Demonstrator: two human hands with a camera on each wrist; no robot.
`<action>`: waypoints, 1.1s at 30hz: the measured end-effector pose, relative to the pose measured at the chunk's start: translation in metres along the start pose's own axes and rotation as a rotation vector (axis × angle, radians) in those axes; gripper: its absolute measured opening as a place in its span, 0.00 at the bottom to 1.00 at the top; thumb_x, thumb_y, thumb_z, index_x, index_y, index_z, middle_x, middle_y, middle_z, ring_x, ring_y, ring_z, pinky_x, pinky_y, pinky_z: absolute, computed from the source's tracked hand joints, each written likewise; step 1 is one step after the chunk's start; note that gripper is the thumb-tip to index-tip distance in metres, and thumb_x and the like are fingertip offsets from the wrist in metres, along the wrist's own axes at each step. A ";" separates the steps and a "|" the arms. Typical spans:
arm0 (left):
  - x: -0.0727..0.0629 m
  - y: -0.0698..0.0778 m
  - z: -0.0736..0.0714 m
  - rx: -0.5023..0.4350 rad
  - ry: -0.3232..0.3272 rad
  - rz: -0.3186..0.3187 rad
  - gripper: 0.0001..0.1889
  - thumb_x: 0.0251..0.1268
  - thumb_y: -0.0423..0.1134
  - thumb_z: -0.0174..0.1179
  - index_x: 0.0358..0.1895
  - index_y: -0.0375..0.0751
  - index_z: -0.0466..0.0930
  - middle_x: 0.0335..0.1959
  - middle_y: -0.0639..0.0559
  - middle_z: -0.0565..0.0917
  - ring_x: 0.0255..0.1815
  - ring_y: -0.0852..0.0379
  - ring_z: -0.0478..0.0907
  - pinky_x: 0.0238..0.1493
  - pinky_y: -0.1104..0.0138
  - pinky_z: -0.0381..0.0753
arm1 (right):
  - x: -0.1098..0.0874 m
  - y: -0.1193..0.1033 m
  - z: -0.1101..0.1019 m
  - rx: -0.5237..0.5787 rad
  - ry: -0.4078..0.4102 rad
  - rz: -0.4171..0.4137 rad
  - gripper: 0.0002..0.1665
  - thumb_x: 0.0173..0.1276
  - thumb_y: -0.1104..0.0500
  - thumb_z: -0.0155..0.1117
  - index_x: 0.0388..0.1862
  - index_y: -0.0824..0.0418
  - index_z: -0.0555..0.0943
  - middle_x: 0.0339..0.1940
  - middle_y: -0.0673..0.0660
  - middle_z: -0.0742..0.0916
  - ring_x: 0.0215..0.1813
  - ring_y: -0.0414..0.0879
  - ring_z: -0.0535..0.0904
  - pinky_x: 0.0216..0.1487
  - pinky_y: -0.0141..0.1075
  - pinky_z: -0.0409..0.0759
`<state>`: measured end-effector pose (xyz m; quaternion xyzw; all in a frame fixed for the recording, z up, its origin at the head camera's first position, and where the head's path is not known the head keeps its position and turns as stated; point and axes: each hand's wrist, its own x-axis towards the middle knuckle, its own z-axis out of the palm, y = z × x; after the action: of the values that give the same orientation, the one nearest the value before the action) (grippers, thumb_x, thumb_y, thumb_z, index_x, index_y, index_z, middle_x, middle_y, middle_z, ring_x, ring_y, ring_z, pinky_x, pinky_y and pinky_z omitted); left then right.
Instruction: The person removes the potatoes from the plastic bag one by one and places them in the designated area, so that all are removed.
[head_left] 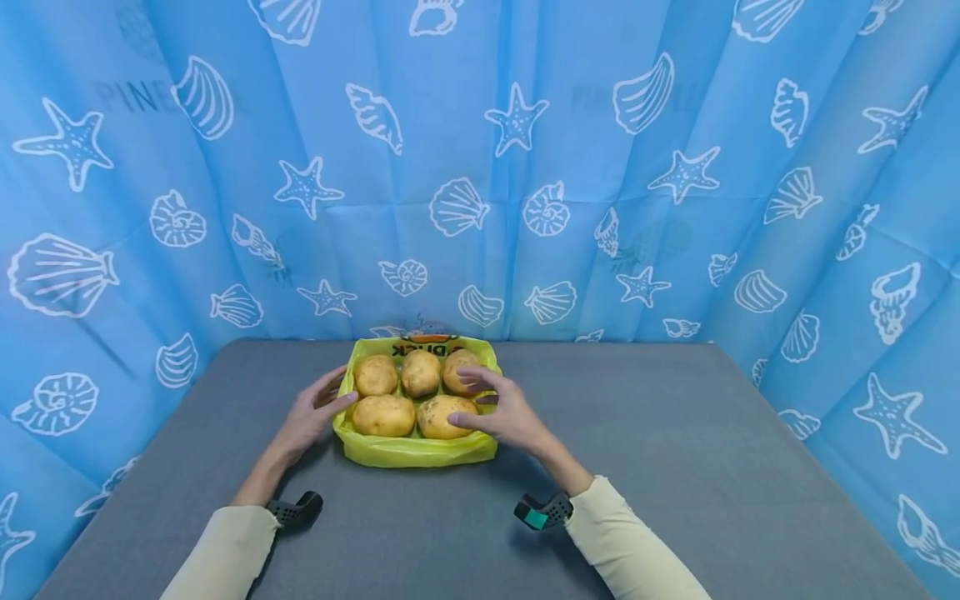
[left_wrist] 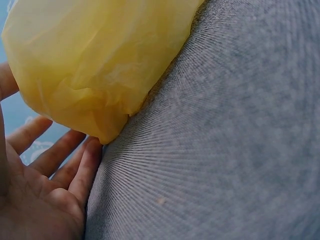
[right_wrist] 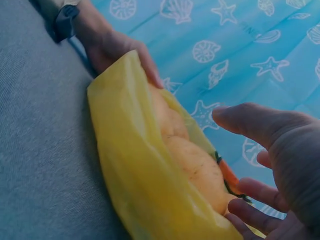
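A yellow bag point(head_left: 420, 452) sits on the gray surface point(head_left: 637, 467), near its far edge and a little left of the middle of the head view. The bag's mouth faces up, its rim turned outward, and dark lettering with an orange shape shows on its back wall. Five potatoes point(head_left: 383, 416) lie inside: three in the back row, two in the front.

The left hand point(head_left: 309, 419) is at the bag's left side. Its grip is loose, with the fingers extended along the outside and the thumb reaching to the rim. In the left wrist view the fingertips come right up against the plastic near the bottom corner.

The right hand point(head_left: 510, 414) is at the right side, its grip relaxed and spread, holding nothing. From the head its thumb overlaps the front right potato and its fingers cross the back right one; the right wrist view shows the thumb well apart from the potatoes and the other fingertips near the rim. Whether those fingertips touch the plastic, I cannot tell.

Both arms wear pale sleeves point(head_left: 630, 542) and a dark wristband point(head_left: 300, 510). Behind the surface hangs a blue curtain point(head_left: 517, 275) with white shells and starfish.
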<state>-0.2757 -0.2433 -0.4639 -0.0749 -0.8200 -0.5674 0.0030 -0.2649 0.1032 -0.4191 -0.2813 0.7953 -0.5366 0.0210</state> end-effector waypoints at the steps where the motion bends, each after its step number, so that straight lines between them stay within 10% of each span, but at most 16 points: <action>1: 0.000 0.000 0.000 0.000 0.000 0.000 0.38 0.76 0.51 0.59 0.81 0.41 0.55 0.76 0.32 0.61 0.74 0.31 0.60 0.69 0.38 0.62 | 0.000 0.001 0.001 -0.010 0.001 0.000 0.40 0.64 0.57 0.76 0.73 0.64 0.71 0.67 0.65 0.79 0.65 0.62 0.75 0.63 0.58 0.74; 17: 0.000 0.002 0.000 -0.007 -0.010 -0.001 0.38 0.76 0.50 0.59 0.81 0.41 0.55 0.76 0.31 0.62 0.73 0.31 0.62 0.68 0.39 0.64 | -0.005 0.015 0.019 -0.229 -0.012 -0.014 0.43 0.58 0.53 0.81 0.70 0.64 0.74 0.68 0.59 0.78 0.67 0.55 0.74 0.62 0.53 0.75; 33: -0.001 0.001 -0.002 -0.016 -0.016 -0.002 0.38 0.76 0.50 0.59 0.81 0.42 0.55 0.76 0.32 0.62 0.74 0.31 0.61 0.68 0.38 0.64 | -0.008 0.031 0.035 -0.206 0.052 0.001 0.44 0.58 0.53 0.81 0.71 0.61 0.73 0.67 0.60 0.78 0.67 0.56 0.73 0.64 0.57 0.71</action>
<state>-0.2749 -0.2446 -0.4625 -0.0788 -0.8156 -0.5732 -0.0046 -0.2596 0.0858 -0.4625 -0.2674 0.8467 -0.4592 -0.0286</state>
